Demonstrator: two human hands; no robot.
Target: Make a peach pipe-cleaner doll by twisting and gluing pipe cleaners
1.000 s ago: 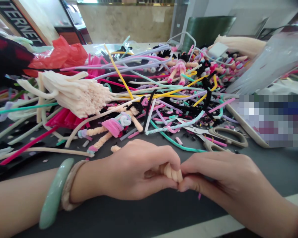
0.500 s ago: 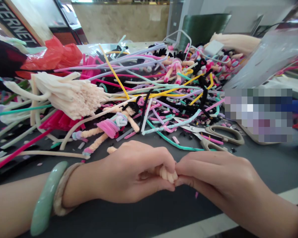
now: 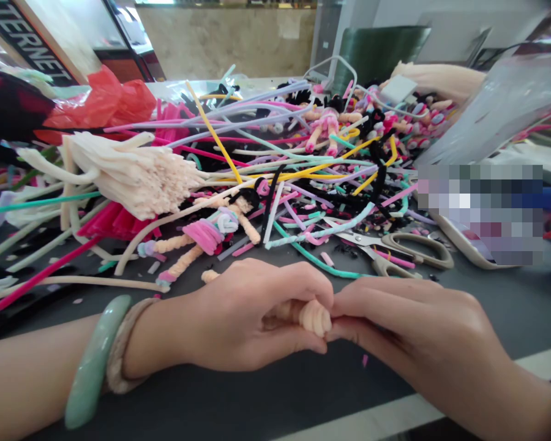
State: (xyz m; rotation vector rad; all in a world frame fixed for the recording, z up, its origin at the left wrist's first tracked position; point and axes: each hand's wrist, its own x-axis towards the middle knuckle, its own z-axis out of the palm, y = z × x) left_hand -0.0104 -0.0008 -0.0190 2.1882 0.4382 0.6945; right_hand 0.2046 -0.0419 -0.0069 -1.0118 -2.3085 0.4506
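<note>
My left hand [image 3: 257, 312] is closed around a peach pipe cleaner piece [image 3: 313, 317] wound into a thick coil. Most of that piece is hidden inside the palm, though a peach end [image 3: 209, 277] shows behind the knuckles. My right hand [image 3: 408, 324] pinches at the coil's right end, thumb and forefinger pressed together against it. Just beyond the left hand lies a pipe cleaner doll [image 3: 204, 236] with a pink wrapped body and peach limbs. Open scissors [image 3: 397, 245] with grey-beige handles rest beyond the right hand.
A thick bundle of cream pipe cleaners [image 3: 133, 174] lies at the left, with magenta ones [image 3: 114, 222] under it. Loose colored stems and scraps spread across the dark table [image 3: 202, 398]. More small dolls [image 3: 326, 125] lie farther back. A blurred-out phone-like object [image 3: 482, 214] sits right.
The coil in my left hand has turned slightly and shows more of its wound end. Both hands stay together, shifted a little right in view along with the whole scene.
</note>
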